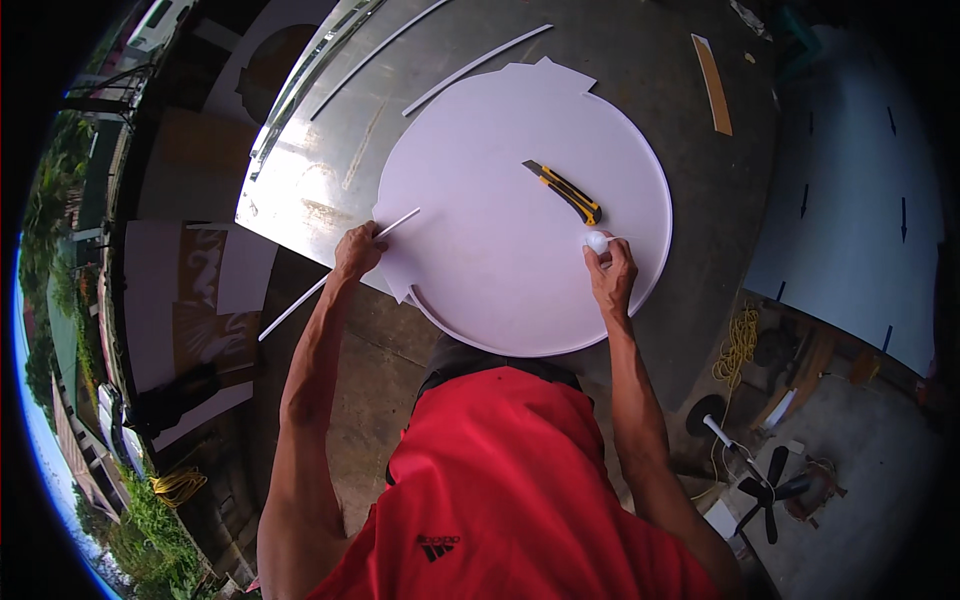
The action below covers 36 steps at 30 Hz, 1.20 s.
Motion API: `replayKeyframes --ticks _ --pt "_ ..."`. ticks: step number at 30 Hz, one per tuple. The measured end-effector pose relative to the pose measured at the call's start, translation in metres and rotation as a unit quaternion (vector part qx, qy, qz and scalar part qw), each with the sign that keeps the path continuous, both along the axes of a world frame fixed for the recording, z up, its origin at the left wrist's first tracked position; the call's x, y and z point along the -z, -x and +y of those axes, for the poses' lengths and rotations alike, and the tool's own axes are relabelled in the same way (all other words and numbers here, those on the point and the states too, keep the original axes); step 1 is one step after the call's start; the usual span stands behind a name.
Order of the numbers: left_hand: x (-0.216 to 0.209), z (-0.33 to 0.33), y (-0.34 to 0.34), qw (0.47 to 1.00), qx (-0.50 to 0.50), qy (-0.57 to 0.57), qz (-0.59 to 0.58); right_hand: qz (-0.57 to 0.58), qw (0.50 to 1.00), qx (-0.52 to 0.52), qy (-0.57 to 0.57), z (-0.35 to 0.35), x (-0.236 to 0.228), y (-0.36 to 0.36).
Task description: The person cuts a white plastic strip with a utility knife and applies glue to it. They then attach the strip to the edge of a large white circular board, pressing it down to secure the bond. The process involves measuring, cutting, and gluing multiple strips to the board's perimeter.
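A large round white board (pixel 480 200) lies on the metal-topped table, with a thin raised white rim along its right and near edges and angular tabs sticking out at the far right and near left. At its left edge, my left hand (pixel 360 250) is closed around a long thin white strip (pixel 295 307), which slants from lower left up over the board. My right hand (pixel 613 275) pinches a small white bottle (pixel 597 241) with a rounded end above the right part of the board. Just beyond it rests a black and yellow utility knife (pixel 570 195), blade out toward the far left.
Loose white strips (pixel 478 70) lie on the far left of the metal table (pixel 640 60), and a brown strip (pixel 712 85) on its far right. A large pale sheet (pixel 850 200) stands at right. Below it are a coiled yellow cable (pixel 737 345) and a black-bladed fan (pixel 770 490).
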State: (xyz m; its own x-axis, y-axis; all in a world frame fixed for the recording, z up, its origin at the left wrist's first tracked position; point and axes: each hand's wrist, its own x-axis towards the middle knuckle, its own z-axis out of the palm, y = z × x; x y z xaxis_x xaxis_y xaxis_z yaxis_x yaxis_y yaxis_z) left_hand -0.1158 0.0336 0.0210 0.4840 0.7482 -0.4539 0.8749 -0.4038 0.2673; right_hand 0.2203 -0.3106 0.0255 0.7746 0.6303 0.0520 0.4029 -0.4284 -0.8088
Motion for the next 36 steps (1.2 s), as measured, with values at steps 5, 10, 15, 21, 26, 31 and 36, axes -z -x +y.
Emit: replayKeyframes --ticks 5,10,15,21,26,31,36 --pt "-0.034 -0.001 -0.034 0.995 0.025 -0.030 0.093 -0.102 0.985 0.134 0.029 -0.036 0.026 -0.082" --pt "-0.041 -0.004 -0.049 0.993 0.012 -0.109 0.037 -0.094 0.964 0.232 0.086 -0.063 0.052 -0.157" --pt "-0.009 0.016 -0.064 0.988 -0.050 -0.135 -0.057 -0.131 0.949 0.268 0.105 -0.071 0.073 -0.188" --pt "-0.002 0.024 -0.092 0.992 -0.077 -0.101 -0.025 -0.108 0.950 0.286 0.058 -0.067 0.069 -0.159" --pt "-0.002 0.030 -0.099 0.990 -0.097 -0.090 -0.051 -0.056 0.970 0.224 0.072 -0.081 0.081 -0.098" --pt "0.014 0.037 -0.083 0.987 -0.091 -0.100 -0.090 0.009 0.965 0.256 0.052 -0.077 0.073 -0.080" --pt "0.007 0.041 -0.089 0.988 -0.057 -0.084 -0.114 -0.018 0.962 0.267 0.054 -0.091 0.069 -0.057"
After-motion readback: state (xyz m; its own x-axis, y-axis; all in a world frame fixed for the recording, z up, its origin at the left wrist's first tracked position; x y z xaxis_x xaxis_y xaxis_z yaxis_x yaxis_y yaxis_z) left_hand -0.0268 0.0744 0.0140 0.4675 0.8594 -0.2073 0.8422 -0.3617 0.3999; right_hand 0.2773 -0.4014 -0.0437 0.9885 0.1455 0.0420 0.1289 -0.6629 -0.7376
